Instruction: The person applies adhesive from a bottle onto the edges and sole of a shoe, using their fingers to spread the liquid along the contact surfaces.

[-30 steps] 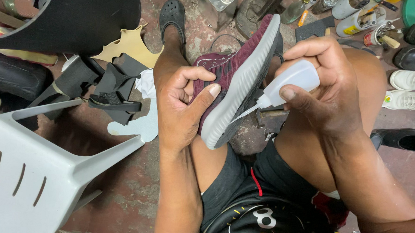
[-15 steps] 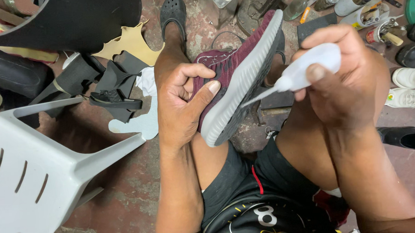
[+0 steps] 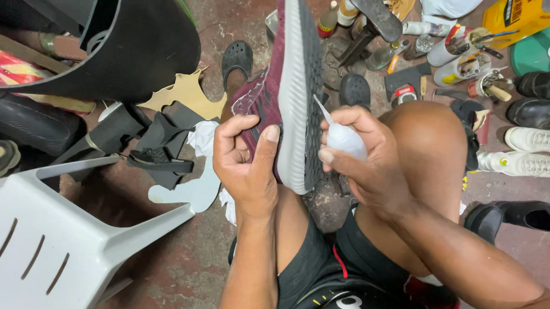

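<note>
here the maroon sneaker (image 3: pixel 285 93) stands upright, toe away

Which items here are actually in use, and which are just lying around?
In use:
left hand holding maroon shoe
right hand holding glue bottle

Lying about:
white chair
black clog
white sneakers
yellow can

1. The maroon shoe (image 3: pixel 285 93) runs off the top edge — its toe end is out of sight.
2. The right hand (image 3: pixel 360 151) wraps the white squeeze bottle (image 3: pixel 341 137); only nozzle and shoulder show.
3. The left hand (image 3: pixel 245 164) hides part of the shoe's upper.
4. The white plastic chair (image 3: pixel 52 241) is cut by the left and bottom edges.
5. The tools and bottles (image 3: pixel 454 51) at top right are too small to tell apart.
</note>
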